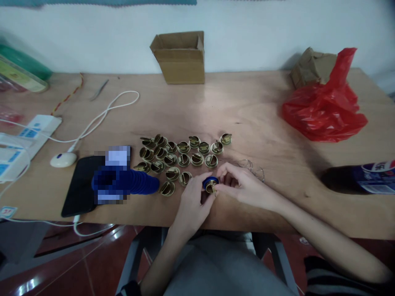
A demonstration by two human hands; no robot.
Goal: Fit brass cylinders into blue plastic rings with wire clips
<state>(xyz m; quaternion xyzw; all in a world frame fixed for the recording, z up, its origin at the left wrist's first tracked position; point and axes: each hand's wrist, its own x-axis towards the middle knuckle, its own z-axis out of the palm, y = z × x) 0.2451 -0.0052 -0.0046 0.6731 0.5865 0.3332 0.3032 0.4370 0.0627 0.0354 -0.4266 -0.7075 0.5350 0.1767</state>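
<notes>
While the left hand (pixel 195 198) pinches a blue-rimmed brass piece (pixel 210 187) from the left, directly between both palms, the right hand (pixel 239 181) grips narrowly at its right edge, thumb against it, similar brass pieces (pixel 184 160) lying just beyond leftward.

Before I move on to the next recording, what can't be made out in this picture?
All in the head view:
- Blue-rimmed metal piece: underside hidden by the left hand.
- Ridged blue stack: left end blurred by pixelation.
- Cardboard box: inside bottom hidden by its front wall.
- Red bag: contents hidden by its plastic.
- Dark bottle: one end cut off by the right edge.
</notes>
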